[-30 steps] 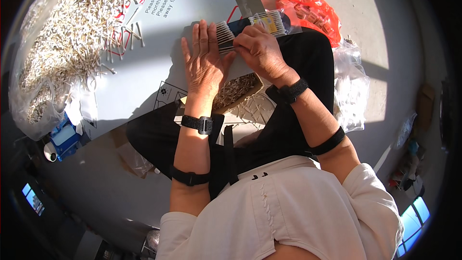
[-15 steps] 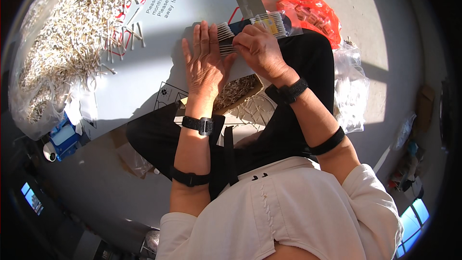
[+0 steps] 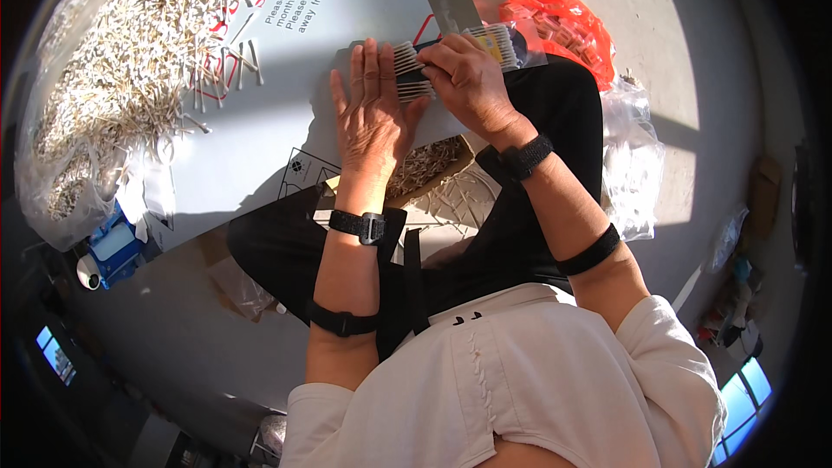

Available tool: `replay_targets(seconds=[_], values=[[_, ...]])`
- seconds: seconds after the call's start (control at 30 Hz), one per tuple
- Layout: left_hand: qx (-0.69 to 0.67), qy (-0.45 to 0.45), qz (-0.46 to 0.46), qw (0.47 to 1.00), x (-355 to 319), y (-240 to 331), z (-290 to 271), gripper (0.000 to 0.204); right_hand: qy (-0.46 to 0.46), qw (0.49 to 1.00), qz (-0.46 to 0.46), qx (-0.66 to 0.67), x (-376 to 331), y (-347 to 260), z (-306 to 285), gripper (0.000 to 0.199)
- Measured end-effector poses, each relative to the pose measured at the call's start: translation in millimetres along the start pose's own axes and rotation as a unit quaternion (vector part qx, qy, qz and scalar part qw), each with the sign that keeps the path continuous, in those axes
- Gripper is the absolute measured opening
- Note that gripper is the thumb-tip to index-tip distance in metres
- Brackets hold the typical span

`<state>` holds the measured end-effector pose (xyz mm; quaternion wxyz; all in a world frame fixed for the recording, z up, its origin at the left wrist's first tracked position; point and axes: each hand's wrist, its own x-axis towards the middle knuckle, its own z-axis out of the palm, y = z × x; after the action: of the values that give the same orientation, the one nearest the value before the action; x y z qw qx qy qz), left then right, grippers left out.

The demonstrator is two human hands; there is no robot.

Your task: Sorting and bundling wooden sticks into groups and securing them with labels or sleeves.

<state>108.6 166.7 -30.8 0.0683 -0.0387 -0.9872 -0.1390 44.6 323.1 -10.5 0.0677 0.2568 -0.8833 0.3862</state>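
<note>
Left hand (image 3: pixel 373 117): is lying flat, spread.
Right hand (image 3: pixel 470 82): is curling; pinch I cannot tell.
Cotton swabs (image 3: pixel 405 61): are lying between them.

Slim, white-tipped cotton swabs (image 3: pixel 405 58) lie side by side in two small rows, a dark gap between them, toward the near right corner of the worktop (image 3: pixel 286 87). Farther right, around its right edge, a neat batch of swabs (image 3: pixel 508 47) lies with a yellow label (partly hidden).
</note>
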Motion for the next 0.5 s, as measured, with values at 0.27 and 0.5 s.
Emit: replay_targets(seconds=[0.27, 0.5], values=[[-0.001, 0.002, 0.005, 1.000, 0.2, -0.7, 0.0, 0.084, -0.002, 1.000, 0.004, -0.010, 1.1, 1.2, 1.6, 0.014], [-0.006, 0.002, 0.000, 1.000, 0.3, 0.2, 0.3, 0.084, -0.007, 1.000, -0.017, -0.016, 1.0, 2.6, 1.1, 0.009]])
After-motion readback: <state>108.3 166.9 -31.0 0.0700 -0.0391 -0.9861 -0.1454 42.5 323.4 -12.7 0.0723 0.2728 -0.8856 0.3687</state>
